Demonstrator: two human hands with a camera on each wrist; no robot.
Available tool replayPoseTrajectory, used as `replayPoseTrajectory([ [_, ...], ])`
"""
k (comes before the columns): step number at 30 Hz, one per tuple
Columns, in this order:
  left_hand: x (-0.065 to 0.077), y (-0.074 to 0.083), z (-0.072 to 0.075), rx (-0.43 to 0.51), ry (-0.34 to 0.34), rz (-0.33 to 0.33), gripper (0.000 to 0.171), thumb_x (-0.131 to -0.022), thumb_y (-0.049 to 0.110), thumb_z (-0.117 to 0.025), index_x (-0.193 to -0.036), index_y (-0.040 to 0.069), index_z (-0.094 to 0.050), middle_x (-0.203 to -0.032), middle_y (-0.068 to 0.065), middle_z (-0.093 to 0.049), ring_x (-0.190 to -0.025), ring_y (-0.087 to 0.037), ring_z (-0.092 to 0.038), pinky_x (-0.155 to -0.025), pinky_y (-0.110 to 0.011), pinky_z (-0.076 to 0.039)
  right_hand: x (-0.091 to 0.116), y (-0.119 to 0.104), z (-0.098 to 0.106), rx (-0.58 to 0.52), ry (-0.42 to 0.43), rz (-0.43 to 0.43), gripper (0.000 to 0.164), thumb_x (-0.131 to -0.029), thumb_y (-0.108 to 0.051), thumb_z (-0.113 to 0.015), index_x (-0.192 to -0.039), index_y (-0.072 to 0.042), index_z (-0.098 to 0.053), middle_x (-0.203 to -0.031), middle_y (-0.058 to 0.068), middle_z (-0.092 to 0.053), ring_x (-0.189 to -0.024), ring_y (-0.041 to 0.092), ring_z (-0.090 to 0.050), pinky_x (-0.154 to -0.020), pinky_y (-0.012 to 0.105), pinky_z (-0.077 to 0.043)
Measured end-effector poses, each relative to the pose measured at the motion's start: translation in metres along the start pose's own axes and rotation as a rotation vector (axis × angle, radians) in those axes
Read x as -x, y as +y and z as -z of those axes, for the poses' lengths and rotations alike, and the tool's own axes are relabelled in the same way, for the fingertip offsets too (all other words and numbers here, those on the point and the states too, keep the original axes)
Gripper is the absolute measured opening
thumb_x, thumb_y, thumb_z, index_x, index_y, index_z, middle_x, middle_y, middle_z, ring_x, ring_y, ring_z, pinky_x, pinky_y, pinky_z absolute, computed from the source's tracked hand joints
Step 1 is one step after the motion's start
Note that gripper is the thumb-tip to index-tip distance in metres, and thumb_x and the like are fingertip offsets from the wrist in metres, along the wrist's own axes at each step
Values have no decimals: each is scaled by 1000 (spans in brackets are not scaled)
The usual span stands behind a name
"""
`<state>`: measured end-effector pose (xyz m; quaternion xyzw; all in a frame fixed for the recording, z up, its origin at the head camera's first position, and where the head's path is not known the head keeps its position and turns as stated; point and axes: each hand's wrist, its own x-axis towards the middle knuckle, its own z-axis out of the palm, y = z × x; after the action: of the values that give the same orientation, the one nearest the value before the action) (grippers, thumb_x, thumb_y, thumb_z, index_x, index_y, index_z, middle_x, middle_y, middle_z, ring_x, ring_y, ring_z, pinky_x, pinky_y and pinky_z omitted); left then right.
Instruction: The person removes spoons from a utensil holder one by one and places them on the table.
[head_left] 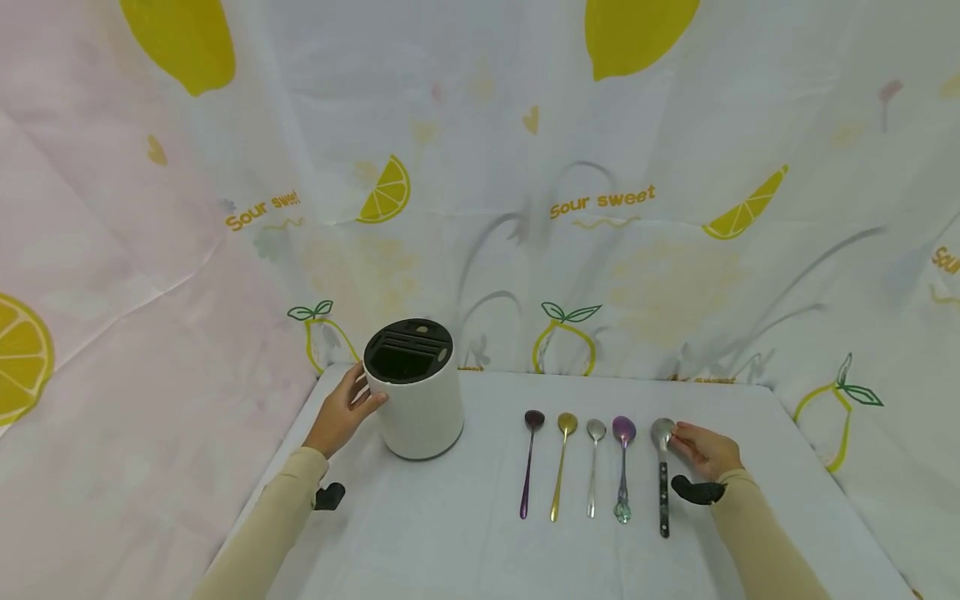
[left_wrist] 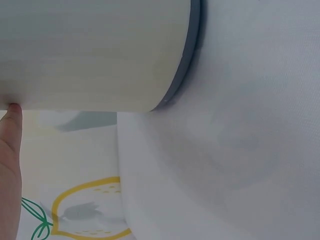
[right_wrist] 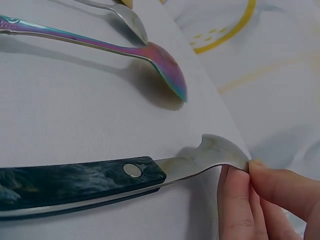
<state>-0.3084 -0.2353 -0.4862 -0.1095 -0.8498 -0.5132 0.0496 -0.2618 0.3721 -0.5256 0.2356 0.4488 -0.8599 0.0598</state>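
My left hand (head_left: 343,414) rests against the side of a white cylindrical utensil holder (head_left: 422,417) with a black slotted top; in the left wrist view one finger touches its wall. At the right, my right hand (head_left: 707,450) pinches the bowl edge of a metal spoon (right_wrist: 220,152) between thumb and fingers. This spoon has a dark marbled handle (right_wrist: 75,182) with a rivet. Left of it lies a spoon with an iridescent purple bowl (head_left: 624,429). Beyond that come a small silver spoon (head_left: 596,430), a gold spoon (head_left: 567,423) and a dark purple spoon (head_left: 534,420), in a row.
A white cloth covers the table (head_left: 450,533). Behind it hangs a curtain (head_left: 480,167) printed with lemons and words, close against the table's back edge. A black wrist strap piece (head_left: 697,490) hangs near the right cuff, another (head_left: 330,497) near the left.
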Motion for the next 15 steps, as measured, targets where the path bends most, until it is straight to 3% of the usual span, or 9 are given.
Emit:
replayPoseTrajectory([
  [9, -1, 1, -2, 6, -8, -18, 85, -89, 47, -68, -156, 25, -21, -160, -2, -22, -144, -31, -27, -112, -47, -33, -4, 9, 5, 61, 85, 46, 30, -81, 24, -61, -69, -4, -66, -73, 5, -68, -71, 16, -71, -77, 28, -60],
  [15, -3, 1, -3, 8, -7, -10, 86, -88, 47, -68, -156, 25, -20, -160, -2, -22, -144, -30, -27, -112, -46, -34, -4, 11, 7, 132, 149, 92, 24, -79, 23, -63, -74, 0, -67, -71, 5, -67, -67, 16, -70, -74, 29, -61],
])
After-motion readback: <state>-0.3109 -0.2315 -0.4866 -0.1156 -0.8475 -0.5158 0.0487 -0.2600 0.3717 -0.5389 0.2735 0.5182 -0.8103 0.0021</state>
